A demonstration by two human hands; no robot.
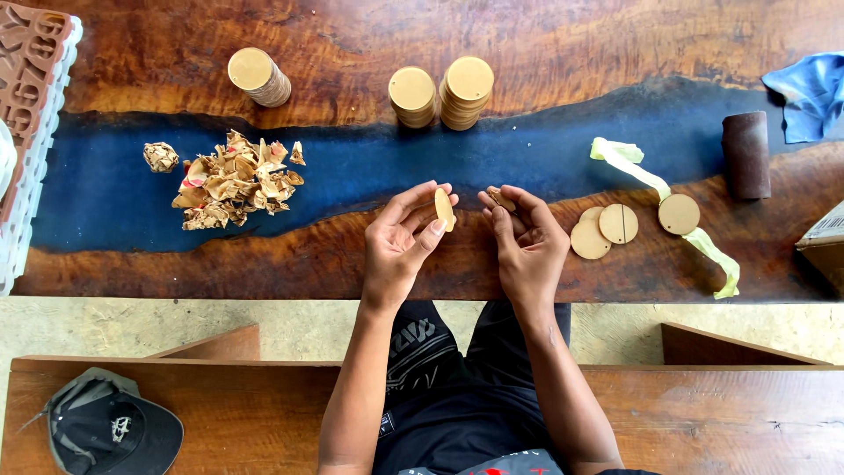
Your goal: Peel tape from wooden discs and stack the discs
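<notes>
Cap: dark cap (pixel 110 431) lies on the bench, low and well left of the left hand.
Scraps: pile of torn paper scraps (pixel 236 180) sits on the table (pixel 352 255), up and left of the left hand.
Left hand: left hand (pixel 400 242) pinches a round wooden disc (pixel 444 209) on edge between thumb and fingertips.
Stacks: three stacks of discs (pixel 440 92) stand beyond both hands.
Right hand: right hand (pixel 527 242) pinches a small brown scrap (pixel 503 199) at its fingertips, just beside the disc.
Loose discs: three flat discs (pixel 620 227) lie right of the right hand, beside a yellow tape strip (pixel 655 185).
Roll: dark roll (pixel 745 154) lies farther right.
</notes>
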